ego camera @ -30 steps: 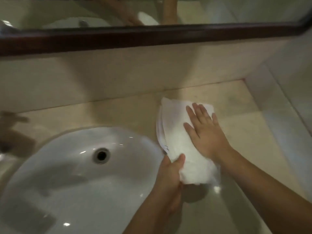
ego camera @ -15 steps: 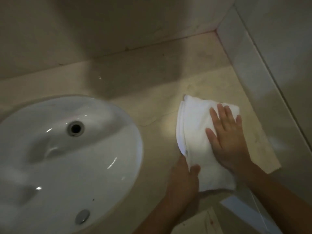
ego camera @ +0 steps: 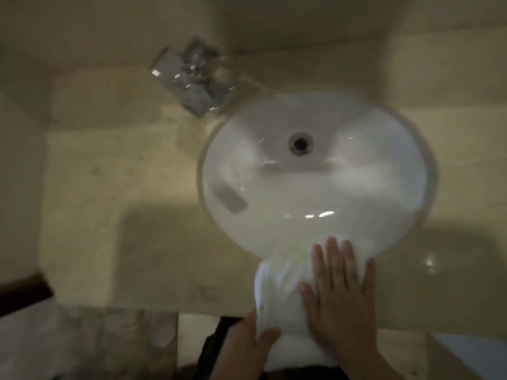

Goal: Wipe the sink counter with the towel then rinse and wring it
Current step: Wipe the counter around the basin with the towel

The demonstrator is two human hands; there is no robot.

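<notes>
A folded white towel (ego camera: pixel 279 297) lies on the beige sink counter (ego camera: pixel 123 215), on the strip between the basin's near rim and the counter's front edge. My right hand (ego camera: pixel 340 294) presses flat on the towel with its fingers spread and straight. My left hand (ego camera: pixel 247 344) grips the towel's near left corner, thumb on top. The white oval sink (ego camera: pixel 315 171) sits just beyond the towel, with its overflow hole (ego camera: pixel 300 143) on the back wall. The frame is blurred by motion.
A chrome tap (ego camera: pixel 192 78) stands at the back left of the basin. The back wall runs behind the counter. Below the counter's front edge I see marbled floor tile (ego camera: pixel 87 344) and a dark strip (ego camera: pixel 22 292) at the left.
The towel and both hands have slid left from the counter's right side to the strip in front of the basin. My view has swung left, bringing the tap and floor into sight.
</notes>
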